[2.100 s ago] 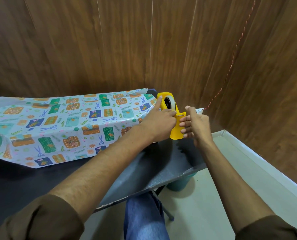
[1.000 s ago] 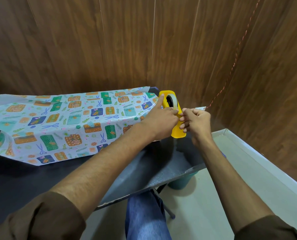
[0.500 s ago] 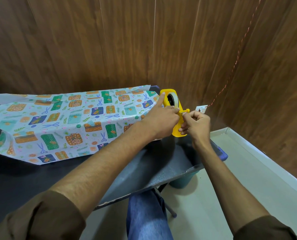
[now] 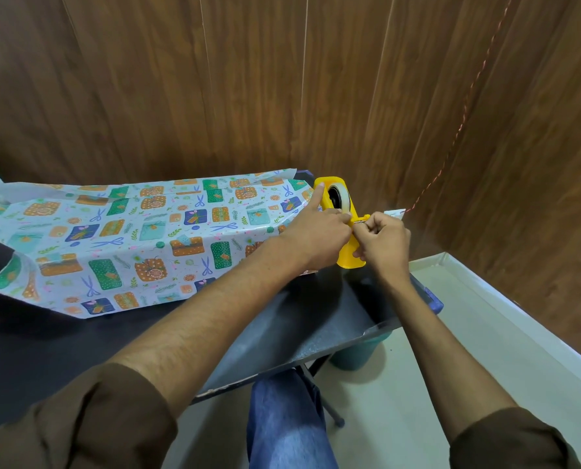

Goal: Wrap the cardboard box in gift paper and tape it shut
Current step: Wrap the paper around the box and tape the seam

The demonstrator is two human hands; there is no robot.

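**Gift paper** point(image 4: 140, 238): patterned sheet, spread flat and partly humped, to the left of the tape dispenser point(image 4: 348, 257), with its near edge touching it. The cardboard box does not show; whether it lies beneath the sheet cannot be told.

**Tape dispenser:** yellow, upright, holding a tape roll point(image 4: 345, 201).

**Left hand** point(image 4: 319, 238): grips the dispenser's left side, fingers curled round the body, the index finger straight along its top.

**Right hand** point(image 4: 383, 245): at the dispenser's right side, fingers point(image 4: 367, 231) closed in a pinch at the cutter, apparently on the tape end point(image 4: 360, 224).

**Step in hand:** judged to be drawing a strip of tape; the wrapping itself is not yet begun.

**Next move:** calls for a steady pull away from the dispenser, then a tear against the cutter.

**Counter** point(image 4: 299, 326): dark, bearing the dispenser.

**Red string** point(image 4: 451, 143): hangs above and right of the dispenser.
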